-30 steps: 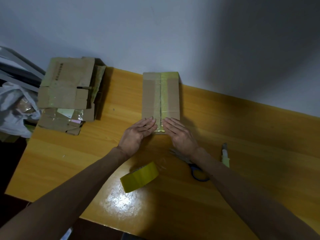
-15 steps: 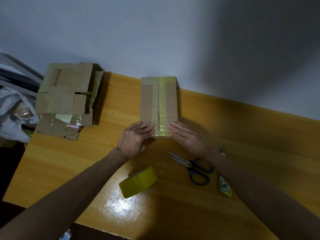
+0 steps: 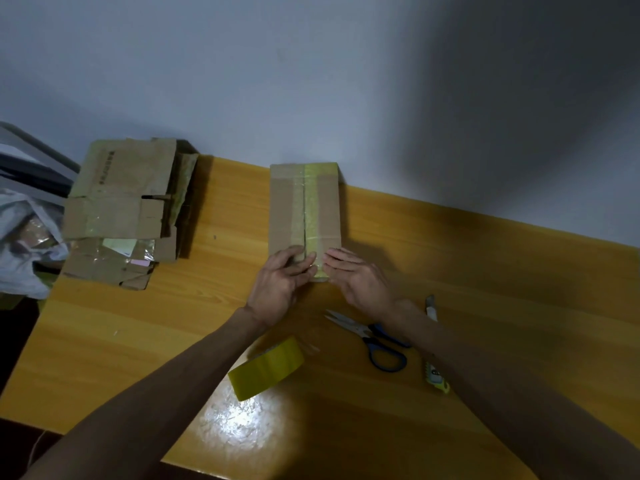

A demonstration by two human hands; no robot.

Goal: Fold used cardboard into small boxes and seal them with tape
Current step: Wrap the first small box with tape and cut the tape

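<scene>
A small brown cardboard box (image 3: 304,206) lies on the yellow wooden table (image 3: 450,265), its far end against the wall. A strip of yellowish tape runs along its middle seam. My left hand (image 3: 282,284) lies with straight fingers on the box's near left corner. My right hand (image 3: 356,277) lies flat on the near right corner, fingers pointing at the seam. A roll of yellow tape (image 3: 266,368) sits near my left forearm.
Blue-handled scissors (image 3: 372,337) and a yellow utility knife (image 3: 435,368) lie to the right of my hands. A stack of flattened used cardboard (image 3: 121,209) sits at the table's far left corner, with a white plastic bag (image 3: 20,244) beyond the edge.
My right hand drew back off the box to the right, then returned to its near corner. My left hand stayed on the box's near left part.
</scene>
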